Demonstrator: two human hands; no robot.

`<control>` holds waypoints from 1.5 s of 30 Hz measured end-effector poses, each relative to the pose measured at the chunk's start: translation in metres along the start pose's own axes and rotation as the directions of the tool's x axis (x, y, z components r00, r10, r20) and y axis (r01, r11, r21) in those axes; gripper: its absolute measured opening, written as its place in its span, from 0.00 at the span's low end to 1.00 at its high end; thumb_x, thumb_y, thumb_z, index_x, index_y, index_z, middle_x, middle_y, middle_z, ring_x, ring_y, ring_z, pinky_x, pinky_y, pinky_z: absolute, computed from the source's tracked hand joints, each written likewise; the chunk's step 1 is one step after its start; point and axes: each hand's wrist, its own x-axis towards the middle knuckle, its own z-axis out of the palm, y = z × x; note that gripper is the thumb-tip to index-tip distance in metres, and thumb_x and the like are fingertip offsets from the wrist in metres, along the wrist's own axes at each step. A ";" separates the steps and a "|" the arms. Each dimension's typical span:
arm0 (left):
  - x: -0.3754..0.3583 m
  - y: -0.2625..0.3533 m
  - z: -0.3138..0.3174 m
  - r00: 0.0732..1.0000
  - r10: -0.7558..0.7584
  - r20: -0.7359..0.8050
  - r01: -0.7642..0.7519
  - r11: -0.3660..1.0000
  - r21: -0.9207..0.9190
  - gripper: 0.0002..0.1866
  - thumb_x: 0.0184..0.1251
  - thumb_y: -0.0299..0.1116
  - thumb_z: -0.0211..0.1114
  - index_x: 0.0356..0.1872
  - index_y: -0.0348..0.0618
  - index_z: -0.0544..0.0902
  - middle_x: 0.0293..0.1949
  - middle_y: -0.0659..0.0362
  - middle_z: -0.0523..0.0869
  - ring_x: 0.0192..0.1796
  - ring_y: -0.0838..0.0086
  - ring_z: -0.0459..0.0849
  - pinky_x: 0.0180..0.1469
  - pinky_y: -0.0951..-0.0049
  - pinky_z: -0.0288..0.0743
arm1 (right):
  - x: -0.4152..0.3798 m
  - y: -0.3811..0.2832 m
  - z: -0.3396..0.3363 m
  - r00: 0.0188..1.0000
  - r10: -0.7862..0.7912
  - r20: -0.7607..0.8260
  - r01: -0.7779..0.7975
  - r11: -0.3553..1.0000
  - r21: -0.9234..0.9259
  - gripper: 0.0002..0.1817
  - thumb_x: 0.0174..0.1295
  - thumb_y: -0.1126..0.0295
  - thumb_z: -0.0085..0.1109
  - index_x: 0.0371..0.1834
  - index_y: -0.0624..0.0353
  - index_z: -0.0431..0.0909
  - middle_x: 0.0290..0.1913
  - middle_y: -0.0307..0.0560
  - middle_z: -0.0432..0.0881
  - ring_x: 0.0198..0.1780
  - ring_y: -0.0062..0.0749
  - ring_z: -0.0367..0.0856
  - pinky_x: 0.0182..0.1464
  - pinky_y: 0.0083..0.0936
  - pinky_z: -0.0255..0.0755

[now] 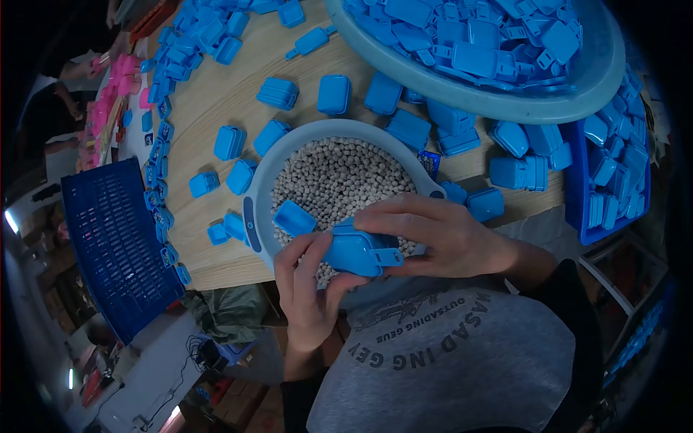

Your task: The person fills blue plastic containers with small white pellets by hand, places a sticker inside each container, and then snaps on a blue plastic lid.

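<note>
Over a grey basin [254, 180] of small round beige pellets [346, 169], both my hands grip a small blue plastic case [354, 251] with a slotted tab sticking out to the right. My left hand [307, 292] pinches its left end between thumb and fingers. My right hand [451, 238] closes over its top and right side, the thumb below. Its far side is partly hidden by my fingers. An open blue half-shell [294, 218] lies on the pellets, just beyond my left fingertips.
Blue cases [334, 94] stand scattered on the wooden table [209, 108]. A large tub [498, 108] of blue parts sits at the back right. A dark blue crate [574, 180] with cases is at right, an upright blue basket [119, 245] at left. Another person's hand [97, 66] shows far left.
</note>
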 end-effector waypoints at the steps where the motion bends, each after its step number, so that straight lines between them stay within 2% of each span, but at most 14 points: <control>1: 0.001 -0.001 0.000 1.000 0.010 -0.007 -0.011 1.000 -0.015 0.32 0.38 0.31 0.74 0.50 0.36 0.74 0.48 0.50 0.73 0.47 0.61 0.75 0.46 0.67 0.71 | 0.000 0.000 -0.001 1.000 -0.005 0.007 0.005 1.000 -0.004 0.34 0.42 0.72 0.69 0.57 0.58 0.69 0.54 0.50 0.73 0.53 0.41 0.75 0.50 0.32 0.75; 7: -0.002 -0.022 0.005 0.996 0.063 0.057 -0.047 0.964 -0.260 0.36 0.37 0.33 0.75 0.53 0.38 0.71 0.51 0.48 0.71 0.50 0.59 0.75 0.47 0.66 0.72 | 0.001 0.000 -0.008 0.993 0.081 0.086 -0.086 0.995 0.050 0.32 0.42 0.71 0.69 0.55 0.56 0.71 0.52 0.49 0.75 0.54 0.40 0.75 0.50 0.32 0.75; 10: -0.001 -0.020 0.019 0.969 -0.137 0.204 0.235 0.752 -0.615 0.37 0.40 0.35 0.76 0.55 0.38 0.69 0.54 0.46 0.71 0.54 0.55 0.75 0.51 0.65 0.71 | 0.004 0.005 -0.007 0.989 0.065 0.134 -0.086 0.983 0.163 0.30 0.46 0.71 0.66 0.57 0.53 0.69 0.56 0.47 0.71 0.52 0.42 0.76 0.51 0.34 0.74; 13: 0.000 -0.006 0.000 0.888 -0.284 0.361 0.432 0.783 -0.448 0.37 0.44 0.37 0.74 0.57 0.38 0.67 0.55 0.44 0.72 0.57 0.54 0.73 0.54 0.63 0.69 | -0.001 0.013 0.001 0.979 0.086 0.184 -0.127 0.967 0.221 0.32 0.47 0.71 0.66 0.59 0.53 0.68 0.57 0.48 0.71 0.54 0.41 0.75 0.51 0.33 0.73; 19: -0.005 -0.017 0.005 0.980 -0.069 0.187 0.145 0.892 -0.428 0.37 0.43 0.34 0.75 0.57 0.37 0.68 0.52 0.46 0.74 0.54 0.58 0.75 0.53 0.64 0.69 | 0.003 0.005 0.009 0.980 0.056 0.189 -0.091 0.979 0.181 0.32 0.45 0.72 0.67 0.59 0.53 0.70 0.57 0.49 0.69 0.57 0.43 0.71 0.56 0.36 0.70; 22: -0.008 -0.017 0.010 0.945 -0.237 0.224 0.324 0.768 -0.553 0.38 0.40 0.35 0.76 0.56 0.36 0.69 0.50 0.48 0.75 0.51 0.60 0.75 0.50 0.64 0.70 | 0.006 -0.003 0.010 0.972 0.159 0.175 -0.213 0.909 0.358 0.31 0.48 0.74 0.65 0.60 0.52 0.69 0.56 0.50 0.68 0.58 0.43 0.69 0.58 0.35 0.67; 25: 0.001 -0.013 0.013 0.997 -0.030 0.074 0.051 0.951 -0.304 0.39 0.37 0.36 0.77 0.56 0.36 0.70 0.48 0.49 0.73 0.48 0.60 0.75 0.47 0.64 0.71 | 0.004 0.002 0.009 0.989 0.121 0.087 -0.141 0.950 0.279 0.24 0.56 0.77 0.59 0.57 0.56 0.70 0.55 0.48 0.65 0.56 0.38 0.70 0.55 0.30 0.70; 28: -0.004 -0.013 0.014 0.998 0.057 -0.017 -0.059 0.982 -0.179 0.39 0.37 0.36 0.78 0.55 0.38 0.70 0.50 0.48 0.70 0.47 0.58 0.75 0.46 0.64 0.71 | 0.002 -0.006 0.021 0.924 0.381 0.031 -0.294 0.656 0.696 0.15 0.56 0.77 0.59 0.48 0.60 0.74 0.54 0.48 0.66 0.56 0.33 0.69 0.55 0.29 0.69; 31: -0.010 -0.011 0.011 0.989 0.145 -0.031 -0.149 0.973 -0.174 0.38 0.36 0.38 0.78 0.53 0.40 0.71 0.51 0.46 0.69 0.46 0.57 0.75 0.44 0.64 0.71 | 0.003 -0.014 0.022 0.839 0.515 0.177 -0.382 0.326 0.864 0.09 0.52 0.81 0.61 0.34 0.59 0.73 0.54 0.50 0.66 0.57 0.34 0.68 0.57 0.31 0.65; 34: -0.016 -0.010 0.013 0.982 0.182 -0.044 -0.187 0.968 -0.169 0.39 0.37 0.41 0.78 0.53 0.42 0.70 0.51 0.46 0.68 0.46 0.57 0.75 0.44 0.63 0.71 | -0.003 -0.013 0.031 0.828 0.507 0.238 -0.305 0.051 0.951 0.08 0.52 0.82 0.61 0.32 0.59 0.73 0.51 0.49 0.68 0.54 0.33 0.69 0.56 0.29 0.66; 37: -0.020 -0.008 0.013 0.972 0.231 -0.041 -0.234 0.967 -0.103 0.40 0.37 0.43 0.78 0.54 0.42 0.69 0.51 0.45 0.68 0.46 0.57 0.75 0.43 0.62 0.71 | -0.006 -0.008 0.032 0.847 0.461 0.266 -0.331 0.065 0.941 0.08 0.52 0.82 0.60 0.32 0.59 0.73 0.50 0.49 0.68 0.53 0.32 0.69 0.55 0.27 0.67; 40: -0.016 -0.008 0.013 0.960 0.279 0.021 -0.277 0.958 -0.073 0.41 0.39 0.45 0.77 0.55 0.41 0.67 0.51 0.45 0.68 0.46 0.55 0.75 0.43 0.62 0.71 | -0.006 0.007 0.025 0.828 0.373 0.419 -0.429 -0.059 0.901 0.09 0.52 0.81 0.61 0.34 0.59 0.72 0.50 0.47 0.68 0.52 0.28 0.69 0.54 0.24 0.67; 43: -0.015 -0.012 0.016 0.972 0.234 0.018 -0.228 0.960 -0.165 0.42 0.40 0.43 0.77 0.57 0.40 0.65 0.50 0.45 0.69 0.46 0.55 0.74 0.44 0.63 0.71 | 0.005 0.007 0.017 0.784 0.423 0.455 -0.464 -0.087 0.881 0.09 0.55 0.76 0.61 0.37 0.61 0.71 0.44 0.41 0.71 0.47 0.22 0.73 0.49 0.21 0.71; 45: -0.001 -0.001 0.005 0.977 -0.055 0.208 0.070 0.995 -0.069 0.42 0.41 0.38 0.76 0.59 0.40 0.64 0.51 0.47 0.70 0.48 0.57 0.75 0.47 0.63 0.70 | 0.006 0.020 0.021 0.767 0.492 0.411 -0.466 -0.012 0.885 0.12 0.55 0.75 0.62 0.40 0.60 0.71 0.41 0.39 0.73 0.46 0.21 0.73 0.48 0.20 0.71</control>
